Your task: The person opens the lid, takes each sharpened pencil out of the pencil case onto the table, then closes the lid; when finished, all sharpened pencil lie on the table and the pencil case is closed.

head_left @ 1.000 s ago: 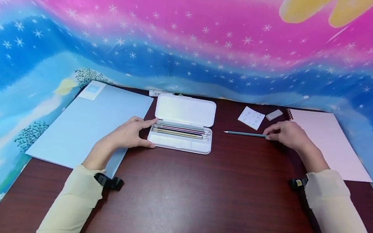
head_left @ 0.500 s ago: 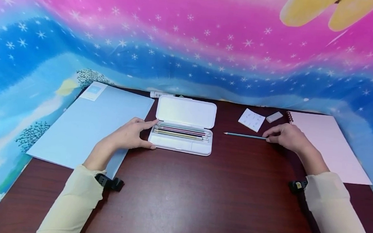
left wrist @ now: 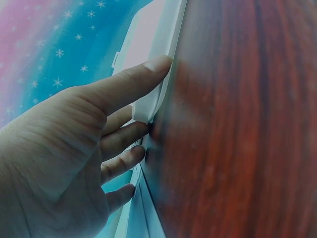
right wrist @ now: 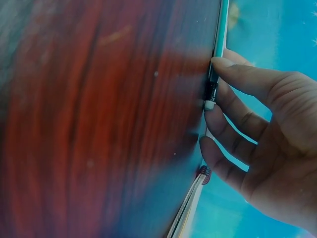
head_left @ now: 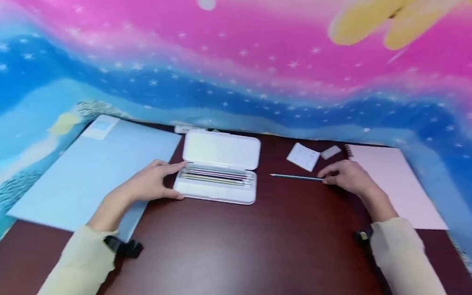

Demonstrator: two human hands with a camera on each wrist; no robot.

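A white pencil case lies with its lid raised, several pencils side by side in its rear part. My left hand holds its left end, thumb at the front corner and forefinger at the back; in the left wrist view the thumb presses on the case's edge. To the right of the case, my right hand pinches a blue-green pencil near its eraser end, the point facing left. The right wrist view shows the white eraser tip past the thumb.
A light blue folder lies under my left arm. Behind the right hand are a small white printed sheet and an eraser. A pink spiral notebook lies far right. A white tube sits behind the case.
The head view has shifted, so everything sits a little lower and further left. Both hands keep their places on the case and the pencil.
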